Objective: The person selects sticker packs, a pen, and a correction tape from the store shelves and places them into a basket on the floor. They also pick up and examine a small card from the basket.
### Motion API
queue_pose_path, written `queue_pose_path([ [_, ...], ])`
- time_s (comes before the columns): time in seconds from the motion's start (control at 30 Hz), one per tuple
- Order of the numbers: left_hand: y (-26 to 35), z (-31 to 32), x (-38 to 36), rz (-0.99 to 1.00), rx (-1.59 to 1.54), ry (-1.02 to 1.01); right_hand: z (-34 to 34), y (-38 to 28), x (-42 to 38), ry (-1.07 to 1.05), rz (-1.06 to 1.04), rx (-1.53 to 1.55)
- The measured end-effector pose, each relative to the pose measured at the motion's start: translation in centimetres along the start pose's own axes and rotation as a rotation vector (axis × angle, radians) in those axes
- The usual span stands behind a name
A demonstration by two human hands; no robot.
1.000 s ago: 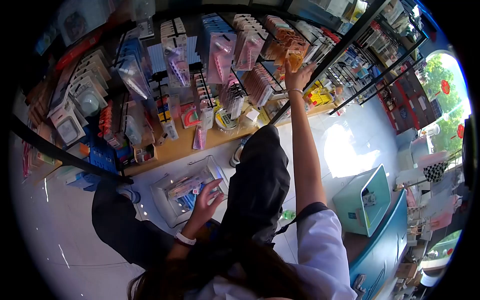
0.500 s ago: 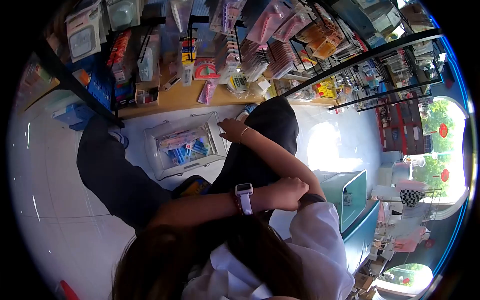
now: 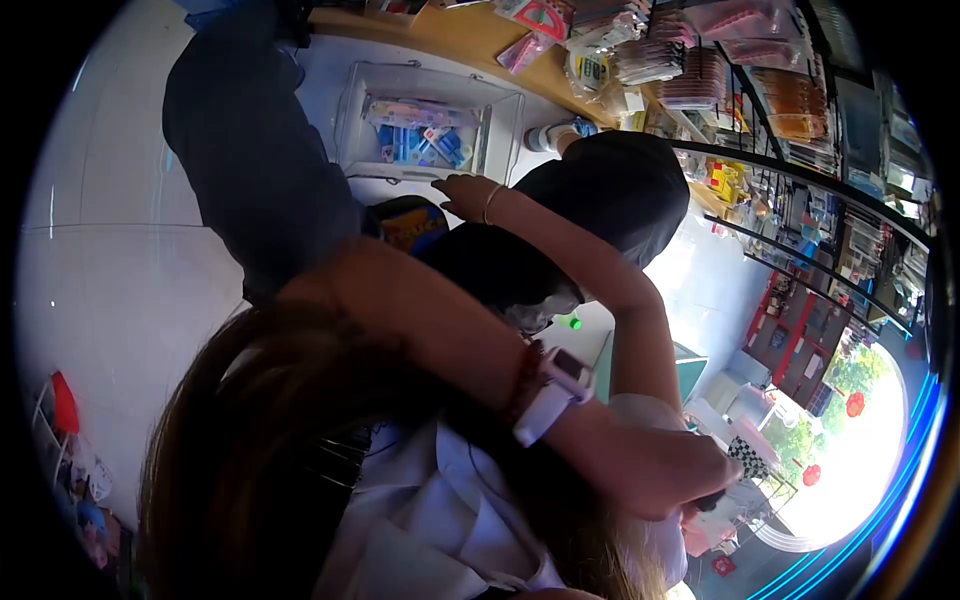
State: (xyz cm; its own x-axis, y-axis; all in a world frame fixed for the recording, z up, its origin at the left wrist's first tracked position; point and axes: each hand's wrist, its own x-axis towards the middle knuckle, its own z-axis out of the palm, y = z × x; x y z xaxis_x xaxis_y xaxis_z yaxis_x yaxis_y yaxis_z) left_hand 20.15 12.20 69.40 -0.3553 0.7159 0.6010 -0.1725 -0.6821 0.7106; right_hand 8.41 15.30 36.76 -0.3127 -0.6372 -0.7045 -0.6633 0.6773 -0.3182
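Note:
My right hand [image 3: 468, 196] hangs by the lower rim of the clear basket [image 3: 505, 140], its fingers loosely apart with nothing in them. A thin bracelet circles that wrist. Inside the basket are blue and white packets [image 3: 425, 145] and pink, clear-wrapped items. My left arm crosses in front of me, with a white-strapped watch [image 3: 558, 390] at the wrist. My left hand [image 3: 690, 468] is closed at the right, beyond my right arm, against a small dark thing [image 3: 708, 500] that I cannot make out.
My dark-trousered knees [image 3: 620, 185] flank the basket. Above stands a wooden shelf [image 3: 450, 38] with hanging packaged goods [image 3: 690, 80] and black rails. A pale green bin [image 3: 688, 370] is partly hidden behind my right arm. A red object [image 3: 64, 402] lies at far left.
The view has tilted and shifted, so the basket appears higher. My left hand has moved outward past my right arm. My right hand now appears at the basket's lower side instead of its right end.

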Motion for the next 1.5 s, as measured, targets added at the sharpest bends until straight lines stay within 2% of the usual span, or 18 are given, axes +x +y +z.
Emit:
queue_pose_path([
  [0.03,-0.8,0.9,0.9,-0.008,-0.011,0.011,0.1,-0.3,1.4,-0.027,0.003,-0.010],
  [0.1,-2.7,2.3,3.0,0.604,0.219,-0.065,1.1,0.5,5.1,0.022,-0.060,-0.040],
  [0.17,-0.9,2.0,2.5,0.584,0.117,-0.354,2.8,2.8,10.3,0.145,-0.122,0.081],
  [0.3,1.1,-0.8,-1.2,0.420,0.142,-0.334,4.6,7.5,14.6,0.377,0.193,0.232],
  [0.37,1.2,-3.5,-3.2,0.375,0.159,-0.329,6.5,10.4,15.5,0.149,0.443,-0.134],
  [0.43,1.2,-7.3,-5.9,0.289,0.263,-0.103,9.6,11.8,14.9,0.425,0.945,0.307],
  [0.5,0.4,-10.4,-8.3,-0.010,0.151,0.029,13.1,15.8,16.2,0.175,0.908,0.039],
  [0.6,-1.3,-14.4,-11.2,-0.104,0.288,0.361,14.9,19.3,17.8,0.331,0.983,0.381],
  [0.63,-2.1,-15.4,-11.9,-0.090,0.402,0.461,14.3,20.5,18.6,0.079,0.757,0.163],
  [0.67,-3.1,-16.1,-12.6,-0.143,0.345,0.527,14.6,20.7,19.3,0.057,0.726,0.133],
  [0.93,-7.1,-21.5,-15.4,-0.399,0.443,0.785,12.8,16.7,16.9,0.154,0.763,0.210],
  [1.03,-9.8,-24.3,-18.2,-0.565,0.487,0.939,11.2,15.1,15.5,0.231,0.778,0.292],
  [1.17,-15.2,-28.1,-22.3,-0.639,0.456,1.214,10.9,13.4,14.1,0.508,1.096,0.679],
  [1.27,-18.2,-29.7,-24.8,-0.692,0.546,1.383,9.7,12.2,13.7,0.640,1.080,0.677],
  [1.3,-18.6,-30.0,-25.3,-0.688,0.545,1.379,9.6,11.2,14.5,0.989,1.240,0.794],
  [1.37,-20.3,-30.7,-26.6,-0.678,0.646,1.472,8.6,10.3,13.5,1.065,0.886,0.494],
  [1.43,-20.7,-31.1,-26.8,-0.686,0.768,1.543,5.4,6.4,11.0,1.343,0.720,1.174],
  [1.5,-20.4,-31.8,-27.2,-0.683,0.903,1.615,4.3,4.4,9.1,1.178,0.601,1.080],
])
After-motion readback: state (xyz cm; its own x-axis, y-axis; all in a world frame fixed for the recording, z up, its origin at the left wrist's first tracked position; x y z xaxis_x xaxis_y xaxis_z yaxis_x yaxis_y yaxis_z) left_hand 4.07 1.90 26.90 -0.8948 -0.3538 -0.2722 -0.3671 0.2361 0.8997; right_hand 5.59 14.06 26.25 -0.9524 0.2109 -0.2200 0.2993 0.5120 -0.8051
